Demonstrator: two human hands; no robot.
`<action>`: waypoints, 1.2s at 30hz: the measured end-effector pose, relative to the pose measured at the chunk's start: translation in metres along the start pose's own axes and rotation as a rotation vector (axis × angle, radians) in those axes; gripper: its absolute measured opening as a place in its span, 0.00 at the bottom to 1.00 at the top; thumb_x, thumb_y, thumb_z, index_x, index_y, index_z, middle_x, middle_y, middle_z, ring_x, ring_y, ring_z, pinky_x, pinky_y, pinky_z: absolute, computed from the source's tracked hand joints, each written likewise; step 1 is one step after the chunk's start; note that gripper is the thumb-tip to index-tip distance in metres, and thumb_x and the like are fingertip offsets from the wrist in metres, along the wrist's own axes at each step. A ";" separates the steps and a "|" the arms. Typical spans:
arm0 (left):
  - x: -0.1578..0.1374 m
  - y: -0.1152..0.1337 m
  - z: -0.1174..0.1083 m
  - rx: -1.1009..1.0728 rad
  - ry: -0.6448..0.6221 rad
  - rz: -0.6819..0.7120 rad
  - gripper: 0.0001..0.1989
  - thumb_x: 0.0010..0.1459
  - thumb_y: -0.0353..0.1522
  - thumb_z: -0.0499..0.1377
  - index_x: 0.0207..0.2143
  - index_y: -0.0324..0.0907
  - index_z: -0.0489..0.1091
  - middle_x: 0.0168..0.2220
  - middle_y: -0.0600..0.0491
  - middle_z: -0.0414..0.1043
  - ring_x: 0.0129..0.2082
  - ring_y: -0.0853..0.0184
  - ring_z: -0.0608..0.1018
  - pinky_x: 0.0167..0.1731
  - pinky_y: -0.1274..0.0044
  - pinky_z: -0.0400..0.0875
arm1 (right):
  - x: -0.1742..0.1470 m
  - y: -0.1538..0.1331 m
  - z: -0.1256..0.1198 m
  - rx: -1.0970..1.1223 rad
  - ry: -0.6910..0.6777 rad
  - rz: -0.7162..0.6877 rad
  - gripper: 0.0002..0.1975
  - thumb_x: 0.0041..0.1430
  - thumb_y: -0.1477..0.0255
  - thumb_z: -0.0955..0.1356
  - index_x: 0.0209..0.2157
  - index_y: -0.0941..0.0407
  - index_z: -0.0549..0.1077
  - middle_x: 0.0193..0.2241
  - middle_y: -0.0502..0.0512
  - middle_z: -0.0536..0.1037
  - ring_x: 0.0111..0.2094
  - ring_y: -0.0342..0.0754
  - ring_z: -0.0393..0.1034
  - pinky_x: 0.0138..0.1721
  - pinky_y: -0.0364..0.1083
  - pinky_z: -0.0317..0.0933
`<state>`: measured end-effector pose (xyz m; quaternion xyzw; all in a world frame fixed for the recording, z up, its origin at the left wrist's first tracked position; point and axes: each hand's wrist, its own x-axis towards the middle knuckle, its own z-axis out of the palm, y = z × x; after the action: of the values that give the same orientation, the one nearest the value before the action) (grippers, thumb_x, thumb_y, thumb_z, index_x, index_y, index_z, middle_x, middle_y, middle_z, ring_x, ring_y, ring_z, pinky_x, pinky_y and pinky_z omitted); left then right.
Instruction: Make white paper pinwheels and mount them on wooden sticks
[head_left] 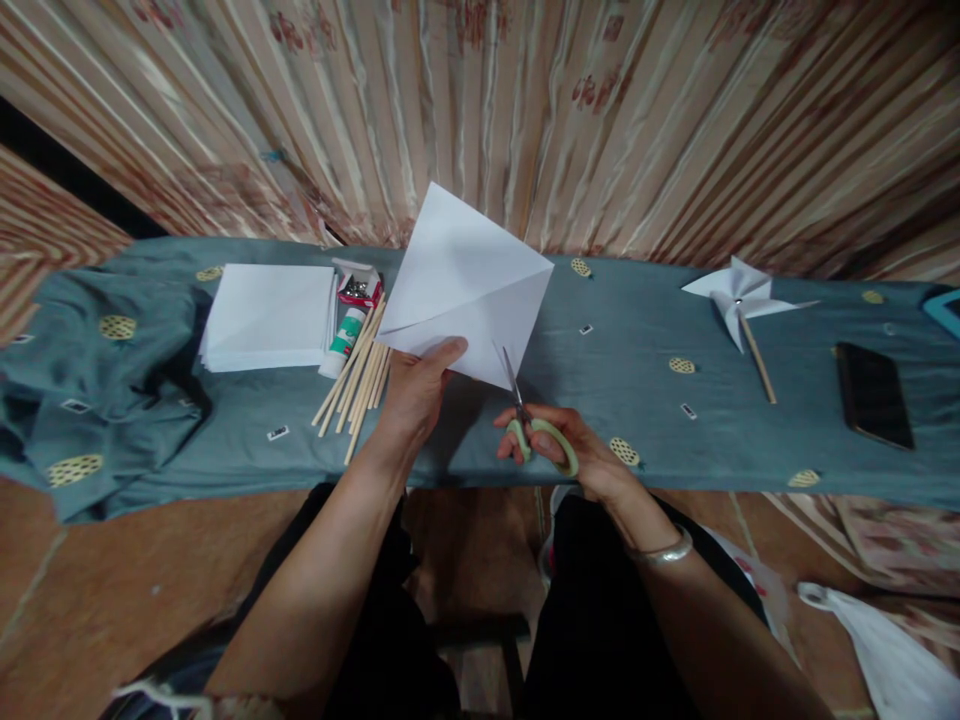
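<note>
Head | teal cloth, curtain behind, tiled floor | left hand — pinching paper | right hand — gripping scissors

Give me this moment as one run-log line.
left hand: holds white paper | right hand: holds scissors, blades at paper's lower edge | pinwheel: lying at right

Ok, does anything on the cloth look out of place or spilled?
The teal cloth bunches into folds at its left end, odd beside the flatter stretch elsewhere. The small red box stands open, but I see nothing spilled around it.
</note>
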<state>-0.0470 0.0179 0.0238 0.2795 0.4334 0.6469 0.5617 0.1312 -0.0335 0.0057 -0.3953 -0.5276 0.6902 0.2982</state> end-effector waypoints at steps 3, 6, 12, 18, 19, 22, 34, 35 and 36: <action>0.000 -0.001 -0.002 -0.013 -0.003 0.018 0.27 0.36 0.29 0.70 0.43 0.42 0.73 0.38 0.52 0.80 0.46 0.56 0.79 0.45 0.67 0.74 | 0.001 0.000 0.000 -0.012 0.025 0.009 0.32 0.47 0.46 0.72 0.42 0.59 0.73 0.29 0.55 0.78 0.27 0.44 0.66 0.32 0.46 0.62; 0.001 -0.002 -0.004 -0.031 -0.005 0.033 0.27 0.38 0.28 0.69 0.45 0.42 0.72 0.40 0.51 0.80 0.44 0.58 0.80 0.45 0.68 0.73 | 0.001 0.001 0.000 -0.012 0.043 0.012 0.32 0.45 0.45 0.72 0.41 0.58 0.74 0.27 0.54 0.77 0.26 0.44 0.66 0.31 0.45 0.62; 0.002 -0.002 -0.005 -0.015 0.008 0.036 0.27 0.37 0.29 0.70 0.44 0.43 0.73 0.37 0.52 0.80 0.43 0.58 0.80 0.43 0.69 0.74 | 0.003 0.005 0.000 -0.004 0.062 -0.011 0.31 0.45 0.48 0.74 0.41 0.59 0.75 0.25 0.53 0.77 0.25 0.44 0.67 0.29 0.45 0.62; 0.003 -0.003 -0.006 -0.042 0.004 0.046 0.23 0.39 0.27 0.68 0.41 0.43 0.74 0.37 0.53 0.79 0.38 0.62 0.80 0.40 0.71 0.74 | 0.003 0.007 0.001 0.014 0.076 -0.002 0.31 0.43 0.49 0.75 0.40 0.59 0.76 0.24 0.52 0.76 0.24 0.43 0.67 0.28 0.45 0.63; 0.003 -0.004 -0.006 -0.046 0.005 0.044 0.22 0.39 0.27 0.67 0.41 0.43 0.74 0.37 0.53 0.79 0.38 0.62 0.80 0.39 0.72 0.74 | 0.003 0.007 0.001 0.016 0.081 0.000 0.31 0.43 0.49 0.75 0.40 0.59 0.76 0.23 0.52 0.76 0.24 0.43 0.67 0.28 0.45 0.63; 0.003 -0.004 -0.006 -0.054 0.010 0.043 0.21 0.39 0.26 0.67 0.40 0.42 0.74 0.37 0.53 0.79 0.37 0.63 0.79 0.40 0.72 0.74 | 0.004 0.007 0.001 0.030 0.090 0.003 0.31 0.41 0.49 0.76 0.39 0.59 0.77 0.23 0.52 0.76 0.23 0.43 0.67 0.27 0.45 0.64; 0.003 -0.001 -0.007 -0.034 0.014 0.038 0.23 0.39 0.27 0.67 0.41 0.43 0.73 0.37 0.52 0.79 0.41 0.60 0.80 0.39 0.71 0.74 | 0.006 0.010 -0.001 0.090 0.127 0.050 0.24 0.39 0.58 0.79 0.37 0.59 0.79 0.21 0.49 0.75 0.22 0.40 0.66 0.27 0.44 0.64; 0.002 -0.001 -0.007 -0.031 0.011 0.043 0.22 0.39 0.27 0.67 0.41 0.43 0.73 0.37 0.52 0.79 0.41 0.60 0.80 0.40 0.70 0.75 | 0.006 0.010 0.000 0.096 0.128 0.052 0.24 0.39 0.59 0.79 0.37 0.59 0.79 0.21 0.48 0.75 0.22 0.40 0.66 0.27 0.43 0.64; 0.002 -0.001 -0.007 -0.029 0.008 0.045 0.22 0.39 0.27 0.67 0.41 0.43 0.73 0.37 0.52 0.79 0.41 0.60 0.80 0.40 0.70 0.75 | 0.006 0.009 0.000 0.099 0.131 0.053 0.23 0.39 0.60 0.79 0.37 0.58 0.79 0.21 0.48 0.75 0.22 0.40 0.66 0.27 0.43 0.64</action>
<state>-0.0527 0.0185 0.0193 0.2784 0.4199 0.6665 0.5495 0.1285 -0.0312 -0.0047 -0.4382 -0.4614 0.6959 0.3328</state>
